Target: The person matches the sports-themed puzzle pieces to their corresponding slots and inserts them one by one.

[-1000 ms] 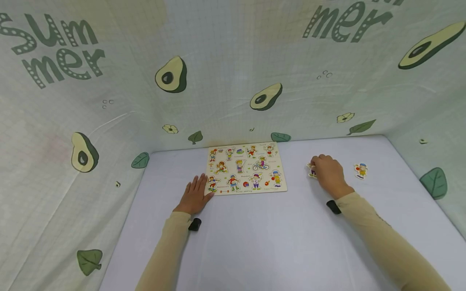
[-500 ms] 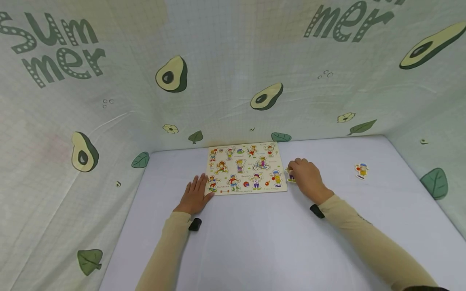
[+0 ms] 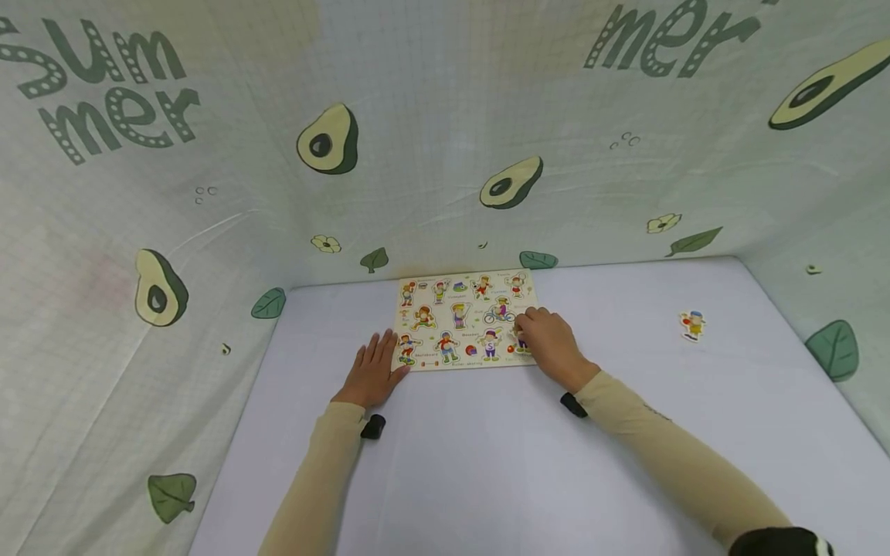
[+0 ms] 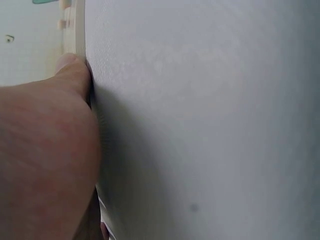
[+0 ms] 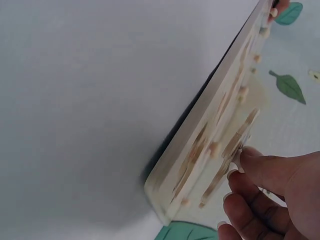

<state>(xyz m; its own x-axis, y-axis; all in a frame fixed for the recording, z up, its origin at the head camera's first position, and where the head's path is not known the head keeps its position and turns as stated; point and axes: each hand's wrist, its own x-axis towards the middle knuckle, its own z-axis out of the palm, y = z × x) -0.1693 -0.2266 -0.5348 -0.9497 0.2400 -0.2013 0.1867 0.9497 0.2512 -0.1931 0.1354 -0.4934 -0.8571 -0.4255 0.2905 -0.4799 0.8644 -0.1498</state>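
A wooden peg puzzle board with colourful sports figures lies at the far middle of the table. My left hand rests flat at its left edge, fingers straight and thumb at the near corner. In the left wrist view, the thumb side of the left hand borders the board's side. My right hand pinches a figure-shaped puzzle piece over the board's right end. The right wrist view shows this puzzle piece edge-on between thumb and fingers, tilted just above the board's surface. Its picture is mostly hidden.
A loose puzzle piece of a figure in a blue cap lies on the table at right. Small pegs stick up from the board. A cloth printed with avocados and leaves hangs behind the table.
My right hand has carried the pinched puzzle piece leftward from the table to over the board's right end. The left hand, board and loose piece have stayed put.
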